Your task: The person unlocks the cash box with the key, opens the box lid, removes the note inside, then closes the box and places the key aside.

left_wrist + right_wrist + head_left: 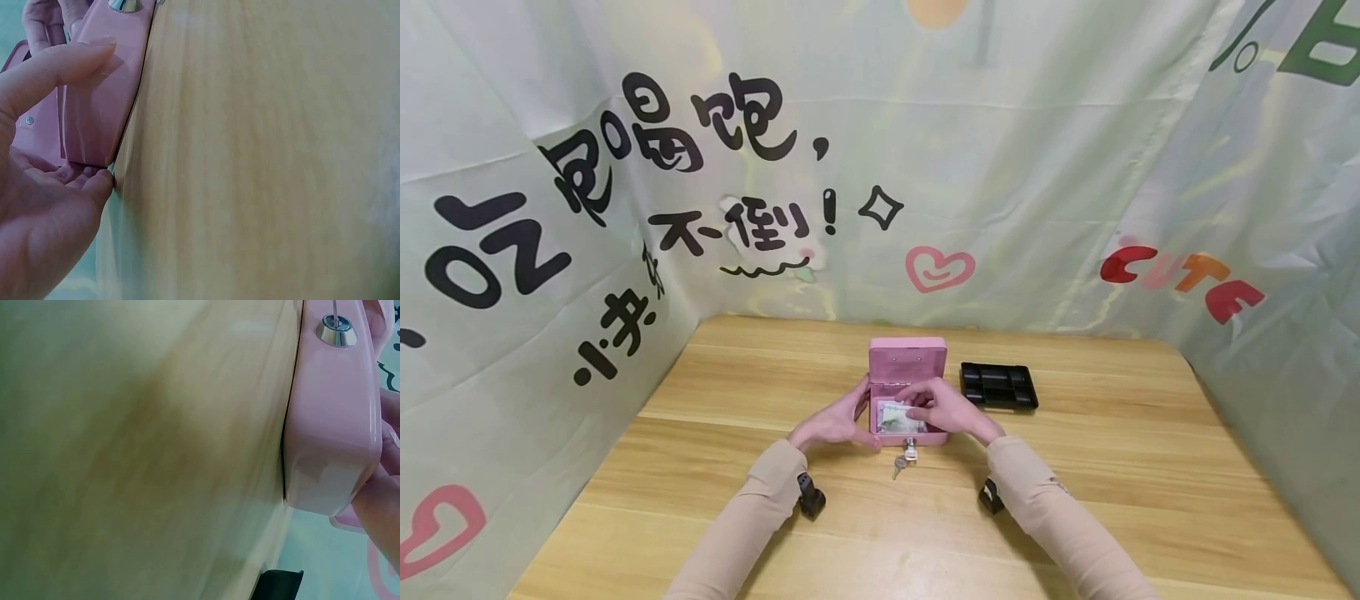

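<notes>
A pink metal cash box [878, 439] stands on the table with its lid [907, 364] raised. Paper banknotes [895, 419] lie inside it. My left hand [835, 420] grips the box's left side; in the left wrist view the thumb [75, 62] rests on the front wall and the other fingers curl at the side. My right hand [946, 407] reaches in over the right wall and pinches the banknotes near their upper edge. The right wrist view hides its fingertips behind the box. A key sits in the front lock [338, 330], with another key [899, 465] hanging from it.
A black compartment tray [998, 386] lies on the wooden table [1112, 467], right of the box. Printed fabric curtains [1037, 167] enclose the table at the back and sides. Each wrist wears a small black camera.
</notes>
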A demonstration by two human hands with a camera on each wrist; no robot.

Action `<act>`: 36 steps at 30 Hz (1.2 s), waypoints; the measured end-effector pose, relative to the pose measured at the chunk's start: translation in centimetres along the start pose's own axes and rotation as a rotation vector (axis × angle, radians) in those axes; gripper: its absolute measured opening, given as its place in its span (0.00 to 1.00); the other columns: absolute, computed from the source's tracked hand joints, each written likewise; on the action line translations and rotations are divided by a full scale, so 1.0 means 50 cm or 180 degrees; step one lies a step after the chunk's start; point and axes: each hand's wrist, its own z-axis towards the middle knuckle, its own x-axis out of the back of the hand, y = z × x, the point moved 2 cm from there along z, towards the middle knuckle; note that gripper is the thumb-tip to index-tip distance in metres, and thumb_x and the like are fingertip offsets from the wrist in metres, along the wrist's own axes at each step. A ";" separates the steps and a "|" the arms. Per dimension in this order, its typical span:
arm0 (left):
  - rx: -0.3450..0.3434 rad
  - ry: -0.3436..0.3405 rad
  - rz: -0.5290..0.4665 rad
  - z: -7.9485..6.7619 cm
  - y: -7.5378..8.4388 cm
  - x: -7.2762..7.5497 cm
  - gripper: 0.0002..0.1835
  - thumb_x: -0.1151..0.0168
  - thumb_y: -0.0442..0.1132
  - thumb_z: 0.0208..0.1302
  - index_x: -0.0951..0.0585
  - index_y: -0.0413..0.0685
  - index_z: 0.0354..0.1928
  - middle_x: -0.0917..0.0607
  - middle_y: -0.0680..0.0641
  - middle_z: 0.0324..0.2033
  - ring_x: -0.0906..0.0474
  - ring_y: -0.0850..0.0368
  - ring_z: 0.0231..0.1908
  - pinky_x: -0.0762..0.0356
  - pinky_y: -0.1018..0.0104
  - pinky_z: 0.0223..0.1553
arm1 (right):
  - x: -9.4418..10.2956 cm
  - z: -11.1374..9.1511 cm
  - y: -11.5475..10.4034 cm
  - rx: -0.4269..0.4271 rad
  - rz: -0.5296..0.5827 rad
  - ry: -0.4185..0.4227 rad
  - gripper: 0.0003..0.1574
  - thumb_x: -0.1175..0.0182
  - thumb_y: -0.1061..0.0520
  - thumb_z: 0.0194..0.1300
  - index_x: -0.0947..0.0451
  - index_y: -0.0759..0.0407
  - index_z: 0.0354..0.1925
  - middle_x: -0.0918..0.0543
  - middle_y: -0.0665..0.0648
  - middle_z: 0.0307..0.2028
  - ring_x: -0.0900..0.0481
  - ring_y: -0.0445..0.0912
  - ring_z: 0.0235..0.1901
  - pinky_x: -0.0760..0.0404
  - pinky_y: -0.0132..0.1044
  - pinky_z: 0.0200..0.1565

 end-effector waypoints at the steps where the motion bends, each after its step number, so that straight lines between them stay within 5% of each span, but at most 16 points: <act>1: 0.0000 -0.0003 -0.0006 0.000 0.000 0.000 0.71 0.24 0.29 0.44 0.66 0.52 0.81 0.58 0.41 0.81 0.59 0.41 0.81 0.61 0.42 0.81 | 0.000 0.000 0.000 0.0011 -0.0013 0.0011 0.17 0.37 0.67 0.63 0.18 0.69 0.51 0.13 0.62 0.37 0.18 0.44 0.37 0.15 0.30 0.42; 20: 0.0005 0.0041 -0.0008 -0.003 -0.004 0.002 0.71 0.24 0.29 0.43 0.65 0.51 0.81 0.56 0.39 0.81 0.58 0.41 0.81 0.58 0.45 0.81 | 0.017 -0.018 -0.027 -0.0007 -0.0060 0.0971 0.12 0.35 0.66 0.63 0.14 0.67 0.45 0.11 0.62 0.35 0.19 0.41 0.31 0.19 0.25 0.32; 36: 0.0015 0.0036 0.0025 -0.003 -0.004 0.001 0.72 0.24 0.29 0.43 0.67 0.50 0.81 0.57 0.40 0.81 0.60 0.42 0.81 0.60 0.44 0.81 | 0.069 -0.082 -0.035 -0.0208 0.0309 0.1257 0.12 0.31 0.63 0.61 0.15 0.67 0.43 0.12 0.67 0.31 0.23 0.40 0.19 0.22 0.28 0.19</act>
